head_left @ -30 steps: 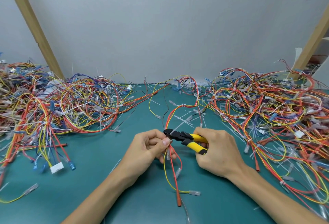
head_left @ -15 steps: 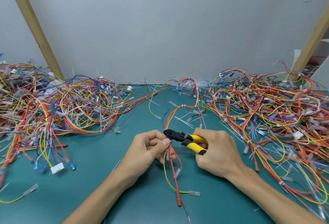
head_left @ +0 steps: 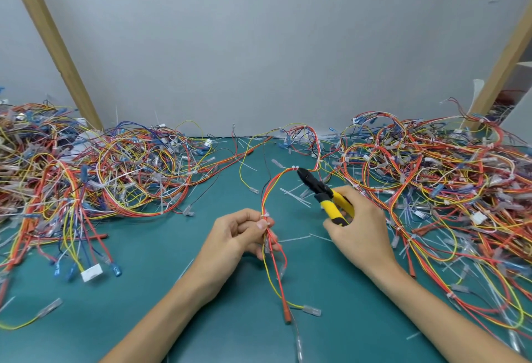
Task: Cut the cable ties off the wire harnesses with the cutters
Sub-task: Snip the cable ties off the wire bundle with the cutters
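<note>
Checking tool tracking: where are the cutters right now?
Head view, right of centre: the right hand grips the cutters, tip beside a cable tie on the harness.

Frame edges crop left wire pile (head_left: 57, 189) and right wire pile (head_left: 449, 187); cutters (head_left: 324, 192) handle ends hidden (inside right hand (head_left: 361, 233)).

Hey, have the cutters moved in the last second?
Yes. The cutters went from the left hand up the wire harness, toward the back wall, tip now at the next cable tie.
</note>
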The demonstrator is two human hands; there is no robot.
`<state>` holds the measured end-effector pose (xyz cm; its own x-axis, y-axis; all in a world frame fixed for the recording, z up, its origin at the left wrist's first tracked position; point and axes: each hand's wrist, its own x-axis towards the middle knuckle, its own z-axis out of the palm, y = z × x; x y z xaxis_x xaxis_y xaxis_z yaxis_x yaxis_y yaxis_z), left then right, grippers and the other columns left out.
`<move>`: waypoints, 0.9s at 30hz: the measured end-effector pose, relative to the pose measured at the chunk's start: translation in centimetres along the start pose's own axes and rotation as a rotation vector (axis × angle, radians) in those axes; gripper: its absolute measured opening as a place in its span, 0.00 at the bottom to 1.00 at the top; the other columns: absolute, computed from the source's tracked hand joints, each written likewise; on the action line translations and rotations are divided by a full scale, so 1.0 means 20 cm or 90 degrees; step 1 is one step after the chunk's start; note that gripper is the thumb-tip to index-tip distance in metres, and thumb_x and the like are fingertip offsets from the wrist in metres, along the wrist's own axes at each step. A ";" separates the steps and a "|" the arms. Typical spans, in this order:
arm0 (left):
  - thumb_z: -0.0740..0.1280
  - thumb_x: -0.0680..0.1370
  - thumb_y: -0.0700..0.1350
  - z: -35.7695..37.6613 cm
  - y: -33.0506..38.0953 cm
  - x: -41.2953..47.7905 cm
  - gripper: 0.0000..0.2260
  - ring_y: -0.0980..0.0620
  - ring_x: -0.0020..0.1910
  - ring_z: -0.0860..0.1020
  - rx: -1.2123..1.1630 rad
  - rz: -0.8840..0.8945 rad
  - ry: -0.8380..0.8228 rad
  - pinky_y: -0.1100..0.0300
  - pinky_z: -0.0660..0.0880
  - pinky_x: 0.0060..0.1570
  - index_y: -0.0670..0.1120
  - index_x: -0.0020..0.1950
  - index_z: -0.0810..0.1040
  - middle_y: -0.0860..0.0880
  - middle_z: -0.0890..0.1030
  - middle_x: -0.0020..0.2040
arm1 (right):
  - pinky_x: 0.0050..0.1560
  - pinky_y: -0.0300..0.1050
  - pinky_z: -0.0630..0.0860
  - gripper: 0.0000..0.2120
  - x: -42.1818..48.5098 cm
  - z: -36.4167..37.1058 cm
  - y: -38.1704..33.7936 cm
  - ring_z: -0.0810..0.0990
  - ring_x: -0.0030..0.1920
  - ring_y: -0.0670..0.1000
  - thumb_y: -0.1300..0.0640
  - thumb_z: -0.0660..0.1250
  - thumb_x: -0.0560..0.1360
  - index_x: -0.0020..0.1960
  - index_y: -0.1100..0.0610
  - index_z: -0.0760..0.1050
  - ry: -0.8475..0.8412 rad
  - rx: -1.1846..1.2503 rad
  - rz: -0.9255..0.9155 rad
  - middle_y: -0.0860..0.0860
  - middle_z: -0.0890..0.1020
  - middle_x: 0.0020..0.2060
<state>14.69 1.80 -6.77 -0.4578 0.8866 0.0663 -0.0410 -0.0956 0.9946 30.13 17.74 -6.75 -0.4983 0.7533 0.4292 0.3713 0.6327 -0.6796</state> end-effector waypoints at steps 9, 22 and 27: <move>0.65 0.77 0.50 0.05 0.03 -0.01 0.13 0.47 0.30 0.81 0.093 0.009 0.110 0.62 0.75 0.32 0.40 0.44 0.79 0.45 0.80 0.30 | 0.36 0.32 0.66 0.18 0.02 -0.05 -0.03 0.71 0.37 0.46 0.63 0.70 0.64 0.41 0.40 0.72 0.060 0.144 0.107 0.43 0.75 0.37; 0.56 0.83 0.43 0.06 -0.01 -0.01 0.13 0.49 0.35 0.84 0.197 0.048 0.191 0.59 0.78 0.30 0.54 0.55 0.79 0.49 0.85 0.38 | 0.44 0.53 0.73 0.17 0.03 -0.05 0.00 0.75 0.38 0.54 0.55 0.66 0.61 0.49 0.46 0.74 0.040 0.155 0.169 0.48 0.77 0.35; 0.54 0.83 0.39 0.05 -0.03 -0.01 0.15 0.47 0.34 0.84 0.189 0.057 0.201 0.60 0.77 0.30 0.51 0.57 0.79 0.48 0.85 0.39 | 0.36 0.46 0.69 0.17 0.03 -0.05 -0.02 0.72 0.35 0.48 0.58 0.68 0.61 0.47 0.42 0.74 0.042 0.139 0.140 0.47 0.76 0.35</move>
<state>15.61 2.11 -7.30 -0.6986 0.6948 0.1710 0.2464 0.0093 0.9691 30.53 18.20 -5.63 -0.3699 0.8823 0.2912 0.2835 0.4056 -0.8690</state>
